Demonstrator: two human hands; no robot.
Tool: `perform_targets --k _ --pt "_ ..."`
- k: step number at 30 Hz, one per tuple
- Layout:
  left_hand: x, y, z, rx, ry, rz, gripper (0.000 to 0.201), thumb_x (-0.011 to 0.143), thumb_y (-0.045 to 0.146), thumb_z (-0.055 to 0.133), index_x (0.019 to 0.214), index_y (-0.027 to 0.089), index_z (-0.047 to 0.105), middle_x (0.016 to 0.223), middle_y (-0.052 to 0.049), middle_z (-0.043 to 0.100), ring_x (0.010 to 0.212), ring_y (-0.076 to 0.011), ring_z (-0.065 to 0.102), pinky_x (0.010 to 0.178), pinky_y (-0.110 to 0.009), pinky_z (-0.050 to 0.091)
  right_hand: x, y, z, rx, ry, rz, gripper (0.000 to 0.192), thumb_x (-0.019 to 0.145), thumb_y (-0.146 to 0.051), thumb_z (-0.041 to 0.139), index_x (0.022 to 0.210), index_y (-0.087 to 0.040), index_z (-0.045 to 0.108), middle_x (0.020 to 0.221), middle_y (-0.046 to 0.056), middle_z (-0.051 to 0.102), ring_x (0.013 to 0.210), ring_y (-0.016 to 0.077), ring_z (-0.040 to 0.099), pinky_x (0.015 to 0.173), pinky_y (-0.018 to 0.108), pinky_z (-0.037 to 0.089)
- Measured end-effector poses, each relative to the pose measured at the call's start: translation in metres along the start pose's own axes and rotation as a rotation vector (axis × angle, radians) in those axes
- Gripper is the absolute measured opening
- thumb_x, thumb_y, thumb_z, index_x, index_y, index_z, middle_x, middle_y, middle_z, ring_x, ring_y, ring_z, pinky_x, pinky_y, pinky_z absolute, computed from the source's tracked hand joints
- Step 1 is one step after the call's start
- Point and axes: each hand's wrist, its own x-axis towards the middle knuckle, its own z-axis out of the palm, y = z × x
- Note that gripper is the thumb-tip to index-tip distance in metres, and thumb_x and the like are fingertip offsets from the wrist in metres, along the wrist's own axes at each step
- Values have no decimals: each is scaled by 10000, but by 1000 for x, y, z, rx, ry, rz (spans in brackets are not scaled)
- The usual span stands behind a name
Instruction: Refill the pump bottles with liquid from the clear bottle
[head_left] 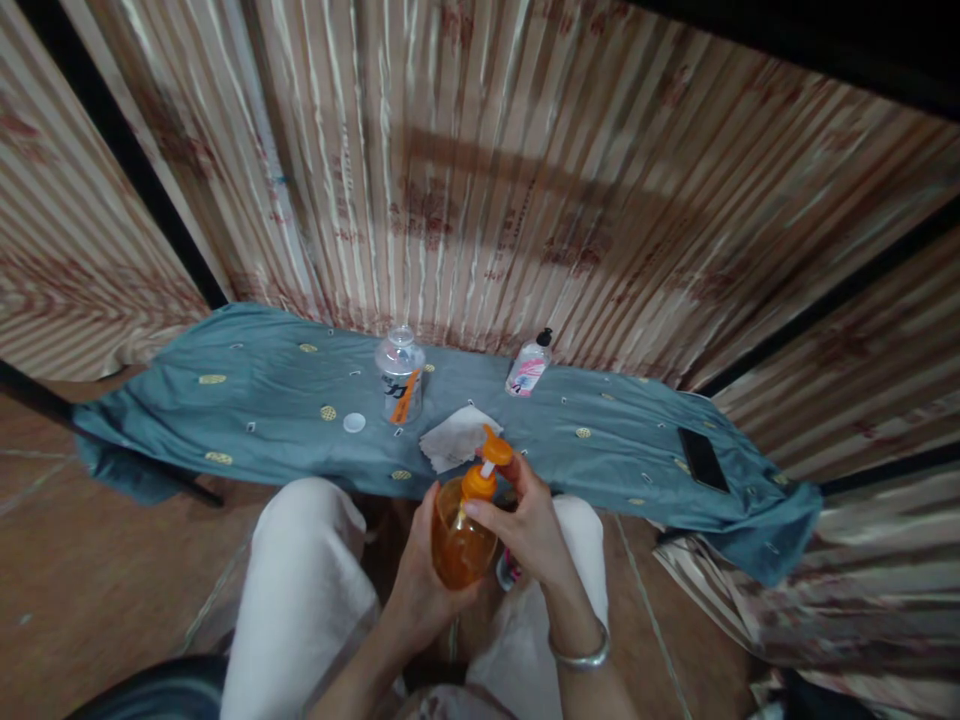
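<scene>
Between my knees I hold an orange see-through pump bottle [463, 545], tilted a little, its orange pump head [496, 447] pointing up. My left hand [424, 560] wraps round the bottle's body from the left. At the neck, my right hand [529, 520] has its thumb and fingers closed round the orange collar. Just beyond the pump, a white tissue [459, 438] lies on the cloth. Farther back stand a clear, uncapped plastic bottle [400, 380] with an orange and black label and a small clear bottle [528, 368] with a black pump.
A blue-green patterned cloth [262, 400] covers the low bench. A white cap [354, 423] lies left of the clear bottle, and a black phone [703, 460] rests at the right. Striped curtains [465, 180] hang behind, with black metal poles [135, 170] at both sides.
</scene>
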Motion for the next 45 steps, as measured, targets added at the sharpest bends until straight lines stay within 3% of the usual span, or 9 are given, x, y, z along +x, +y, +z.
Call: perform_targets --k 13,16,21,29,34,38,42,45 --pt "2 6 0 28 23 37 1000 649 303 814 1501 208 300 1475 -166 479 1378 -361 490 1158 -537 411 -1 -6 -1 72 -81 -22 383 802 -444 725 1112 -225 673 1161 68 726 1149 242 647 1021 408 502" --pt "2 3 0 7 17 22 1031 659 328 815 1518 198 261 1509 -182 443 1397 -363 471 1170 -545 395 -2 -3 0 62 -71 -15 430 792 -460 736 1146 -226 668 1170 75 725 1147 249 650 1035 430 496" --pt "1 -2 1 26 27 -8 1060 631 337 844 1517 203 277 1517 -174 441 1410 -366 459 1180 -545 383 -1 -2 2 -58 60 8 555 703 -432 815 1192 -230 648 1206 61 711 1145 246 638 1074 439 454" --pt "2 3 2 43 30 14 1043 649 370 843 1518 196 292 1482 -163 483 1388 -356 484 1177 -522 392 -2 -3 -4 29 -65 -2 413 814 -467 706 1146 -224 666 1151 63 736 1155 239 649 1045 414 479" --pt "4 3 5 20 14 16 1035 657 362 829 1520 207 280 1481 -160 480 1375 -353 498 1162 -525 408 0 -1 -4 -75 33 16 605 703 -478 812 1221 -225 629 1212 71 718 1178 255 636 1074 432 453" --pt "6 -2 6 52 21 29 1022 663 369 815 1515 190 279 1491 -172 462 1381 -357 492 1162 -529 407 4 0 -1 -99 65 23 538 709 -475 804 1164 -231 654 1139 55 740 1143 252 652 1057 424 463" --pt "26 -4 5 99 14 77 1036 681 346 801 1535 188 236 1503 -175 449 1389 -353 486 1167 -519 406 20 -8 -5 -35 33 -12 457 743 -458 778 1122 -229 664 1121 51 741 1109 238 662 1023 404 484" --pt "62 1 3 186 19 154 1143 610 307 848 1547 190 202 1529 -186 415 1429 -377 432 1198 -540 359 46 -21 -10 -35 56 -110 435 748 -445 775 1104 -221 664 1143 57 730 1103 233 658 1016 396 483"
